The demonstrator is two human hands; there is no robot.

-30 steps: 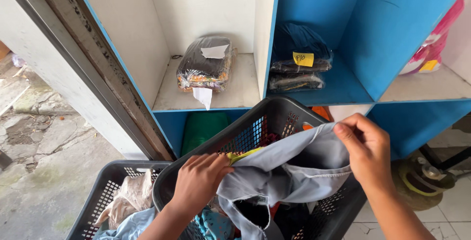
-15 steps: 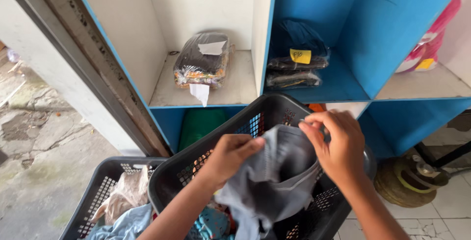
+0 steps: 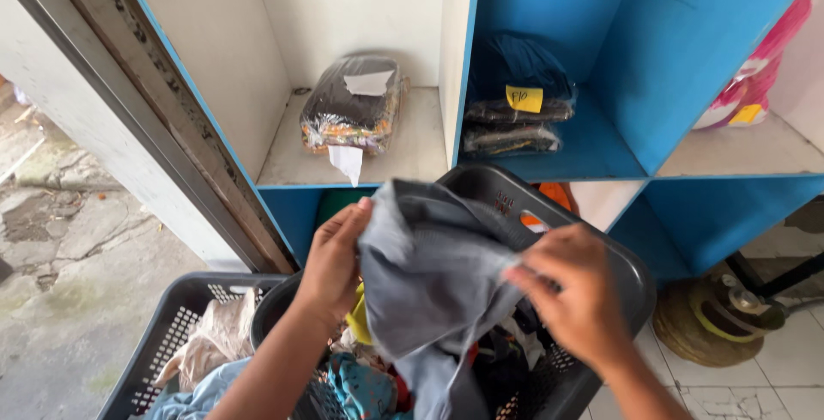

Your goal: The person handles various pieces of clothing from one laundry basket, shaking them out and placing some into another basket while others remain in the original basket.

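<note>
Here both hands gripped the grey garment (image 3: 433, 274) above the dark laundry basket (image 3: 631, 265): left hand (image 3: 330, 261) fingers pinched its upper edge, right hand (image 3: 571, 296) fingers clamped the side fold; best kept taut, edges aligned, clear of clothes below

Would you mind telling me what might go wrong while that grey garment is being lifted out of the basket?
The grey garment hangs from the left hand and right hand into the heaped clothes, so it may drag the yellow piece out. The dark basket sits tilted across a second basket, so a tug might tip it.
</note>
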